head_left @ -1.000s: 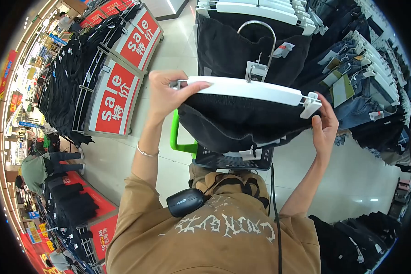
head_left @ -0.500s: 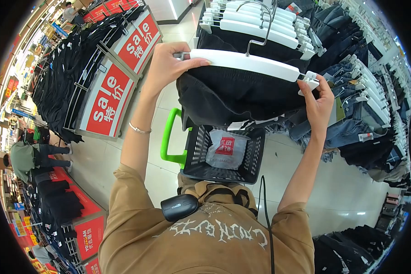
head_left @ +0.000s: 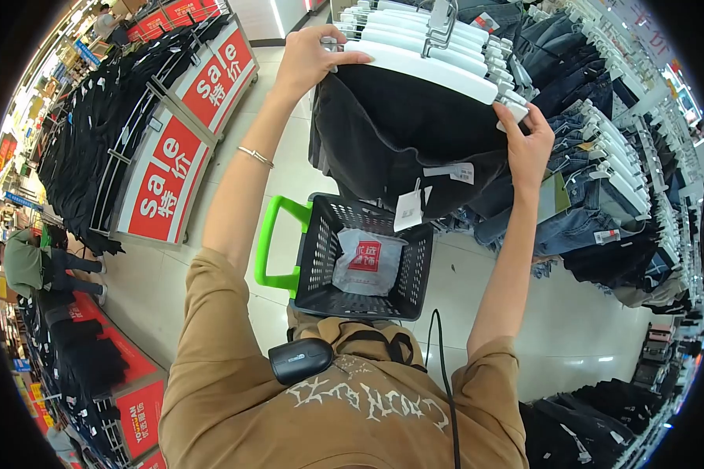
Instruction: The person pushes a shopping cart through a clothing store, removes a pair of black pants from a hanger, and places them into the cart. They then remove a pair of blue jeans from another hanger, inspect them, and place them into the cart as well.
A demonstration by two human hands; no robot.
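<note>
A white clip hanger (head_left: pixel 414 69) holds black trousers (head_left: pixel 391 133), whose waistband gapes a little. My left hand (head_left: pixel 311 61) pinches the hanger's left end, the thumb lying along its white bar. At the other end, the fingers of my right hand (head_left: pixel 529 141) are closed around the right clip. A white paper tag (head_left: pixel 409 209) dangles from the garment, and a label (head_left: pixel 452 173) shows at its waist. The hanger's hook is up at the row of white hangers (head_left: pixel 411 35) on the rack; whether it sits on the rail is hidden.
Below my hands stands a black shopping basket (head_left: pixel 357 306) with a green handle (head_left: pixel 264 242) and a plastic bag (head_left: pixel 368 263) inside. Jeans (head_left: pixel 575 207) hang at right. Red sale signs (head_left: pixel 164 176) front a clothes rack at left. A person (head_left: pixel 35 266) stands further left.
Both hands have moved the hanger forward to the racked hangers, tilting the trousers. The waist label and dangling tag now show more fully. The basket appears slightly lower and to the left.
</note>
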